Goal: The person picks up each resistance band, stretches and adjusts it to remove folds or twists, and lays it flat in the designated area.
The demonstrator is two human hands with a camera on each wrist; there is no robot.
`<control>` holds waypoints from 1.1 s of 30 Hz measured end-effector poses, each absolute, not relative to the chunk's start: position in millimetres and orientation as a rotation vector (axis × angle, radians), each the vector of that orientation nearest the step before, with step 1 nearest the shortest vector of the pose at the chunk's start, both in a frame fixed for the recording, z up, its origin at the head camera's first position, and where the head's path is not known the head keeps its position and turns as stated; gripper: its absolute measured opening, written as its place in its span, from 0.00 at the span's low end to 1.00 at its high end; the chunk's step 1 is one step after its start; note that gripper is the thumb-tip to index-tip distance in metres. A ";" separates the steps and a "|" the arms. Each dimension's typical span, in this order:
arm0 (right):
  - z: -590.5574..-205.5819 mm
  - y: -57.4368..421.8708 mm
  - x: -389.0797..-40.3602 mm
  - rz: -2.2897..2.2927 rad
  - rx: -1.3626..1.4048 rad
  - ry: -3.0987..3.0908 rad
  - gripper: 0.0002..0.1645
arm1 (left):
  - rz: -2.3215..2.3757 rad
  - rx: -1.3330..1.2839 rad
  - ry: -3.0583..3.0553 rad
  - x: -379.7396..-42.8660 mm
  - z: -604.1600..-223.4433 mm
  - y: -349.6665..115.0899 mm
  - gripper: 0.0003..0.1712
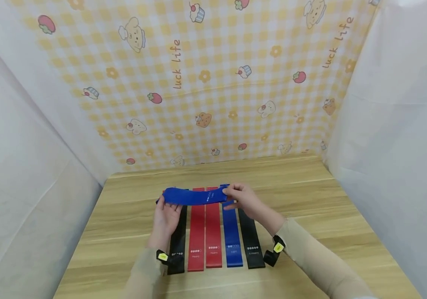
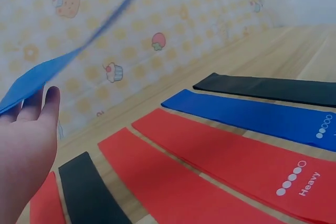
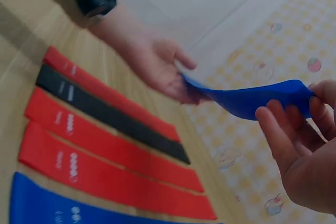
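A blue resistance band (image 1: 195, 197) is stretched out level above the table between my two hands. My left hand (image 1: 166, 218) holds its left end, thumb at the edge and fingers underneath. At the other end, my right hand (image 1: 245, 200) pinches the band between thumb and fingers. In the right wrist view the blue band (image 3: 257, 98) sags and twists slightly between the hands. Below lie flat bands side by side: a black band (image 1: 177, 238), two red bands (image 1: 197, 228) marked Heavy, a blue band (image 1: 232, 236) marked Light, and another black band (image 1: 251, 238).
A further red band (image 3: 114, 96) lies at the left end of the row, mostly hidden by my left arm in the head view. The wooden table (image 1: 303, 187) meets a yellow checked cloth (image 1: 217, 62) at the back. White curtains (image 1: 393, 104) stand on both sides.
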State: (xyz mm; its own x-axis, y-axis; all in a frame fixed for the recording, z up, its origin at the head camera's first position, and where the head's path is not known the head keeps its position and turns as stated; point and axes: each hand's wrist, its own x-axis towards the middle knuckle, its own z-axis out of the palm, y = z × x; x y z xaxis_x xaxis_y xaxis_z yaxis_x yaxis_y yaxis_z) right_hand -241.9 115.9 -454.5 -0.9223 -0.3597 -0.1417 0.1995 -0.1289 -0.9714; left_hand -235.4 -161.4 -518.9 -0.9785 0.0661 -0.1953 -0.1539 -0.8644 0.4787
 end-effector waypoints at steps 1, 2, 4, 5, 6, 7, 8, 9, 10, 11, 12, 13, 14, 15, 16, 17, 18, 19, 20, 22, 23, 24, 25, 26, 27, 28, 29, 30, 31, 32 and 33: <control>-460.0 117.1 -240.9 -2.118 -0.161 1.767 0.12 | 2.911 -0.265 0.782 -235.8 -518.2 -163.7 0.32; -465.6 118.2 -240.0 -2.126 -0.143 1.751 0.12 | 2.905 -0.276 0.789 -235.9 -517.1 -165.2 0.32; -476.1 119.3 -237.9 -2.138 -0.096 1.734 0.12 | 2.901 -0.298 0.806 -235.6 -516.0 -167.4 0.33; -481.2 119.3 -236.9 -2.150 -0.065 1.723 0.13 | 2.900 -0.311 0.806 -235.3 -515.9 -168.5 0.33; -486.1 119.3 -235.5 -2.162 -0.027 1.720 0.13 | 2.902 -0.329 0.802 -234.8 -516.1 -169.4 0.34; -490.8 119.1 -233.8 -2.177 0.007 1.713 0.14 | 2.901 -0.325 0.814 -234.2 -516.4 -170.3 0.34; -495.3 118.8 -231.8 -2.185 0.040 1.711 0.14 | 2.904 -0.333 0.818 -233.6 -517.1 -171.1 0.34; -499.4 118.4 -229.6 -2.189 0.072 1.713 0.15 | 2.911 -0.327 0.822 -233.1 -518.1 -172.5 0.35; -503.5 117.9 -227.5 -2.196 0.099 1.710 0.15 | 2.916 -0.337 0.811 -232.8 -519.2 -174.0 0.35; -507.8 117.6 -225.8 -2.204 0.121 1.709 0.15 | 2.921 -0.338 0.801 -232.4 -519.6 -175.3 0.35; -511.2 117.3 -223.9 -2.206 0.140 1.714 0.15 | 2.921 -0.338 0.807 -232.1 -519.9 -176.5 0.35; -514.8 117.3 -222.5 -2.204 0.150 1.723 0.15 | 2.921 -0.337 0.809 -232.0 -520.0 -177.6 0.35; -518.1 117.3 -221.7 -2.203 0.156 1.734 0.15 | 2.926 -0.345 0.788 -232.0 -519.7 -178.6 0.35; -521.1 117.5 -221.2 -2.204 0.162 1.744 0.15 | 2.928 -0.353 0.783 -232.2 -519.2 -179.4 0.35; -523.8 117.5 -220.9 -2.207 0.162 1.757 0.15 | 2.928 -0.369 0.780 -232.3 -518.4 -180.2 0.34; -525.5 117.6 -220.5 -2.207 0.163 1.770 0.15 | 2.928 -0.377 0.782 -232.4 -517.5 -181.0 0.34; -526.8 117.7 -220.0 -2.206 0.162 1.786 0.14 | 2.926 -0.383 0.796 -232.6 -516.8 -181.8 0.34; -527.9 117.7 -219.6 -2.207 0.158 1.800 0.14 | 2.928 -0.389 0.792 -232.6 -516.0 -182.6 0.35; -528.7 117.6 -219.1 -2.209 0.156 1.812 0.14 | 2.929 -0.399 0.788 -232.6 -515.3 -183.4 0.35; -530.6 117.1 -218.3 -2.217 0.164 1.824 0.13 | 2.920 -0.415 0.815 -232.7 -513.8 -185.2 0.35; -531.3 116.7 -218.1 -2.223 0.171 1.823 0.12 | 2.917 -0.420 0.823 -232.8 -513.2 -186.3 0.35; -532.2 116.2 -217.9 -2.229 0.175 1.824 0.12 | 2.914 -0.419 0.838 -232.8 -512.5 -187.3 0.35; -533.4 115.9 -217.9 -2.235 0.180 1.823 0.11 | 2.914 -0.424 0.835 -232.9 -511.7 -188.4 0.35; -534.6 115.7 -218.0 -2.236 0.181 1.823 0.11 | 2.913 -0.428 0.842 -233.1 -510.9 -189.5 0.35; -535.7 115.7 -218.1 -2.233 0.181 1.823 0.11 | 2.911 -0.427 0.856 -233.3 -510.1 -190.8 0.35; -536.2 115.9 -218.1 -2.228 0.177 1.825 0.12 | 2.914 -0.435 0.855 -233.5 -509.3 -192.0 0.34; -536.8 116.4 -218.1 -2.214 0.165 1.833 0.14 | 2.916 -0.443 0.850 -233.9 -508.5 -193.3 0.34; -537.3 117.3 -218.0 -2.198 0.153 1.839 0.17 | 2.915 -0.447 0.853 -234.3 -507.8 -194.5 0.33; -538.3 118.4 -218.1 -2.177 0.140 1.842 0.21 | 2.914 -0.450 0.861 -234.6 -507.3 -195.7 0.32; -539.4 119.7 -218.3 -2.155 0.123 1.843 0.25 | 2.913 -0.449 0.877 -235.0 -506.8 -196.7 0.30; -540.2 121.1 -218.2 -2.126 0.102 1.851 0.27 | 2.914 -0.450 0.888 -235.2 -506.3 -197.7 0.29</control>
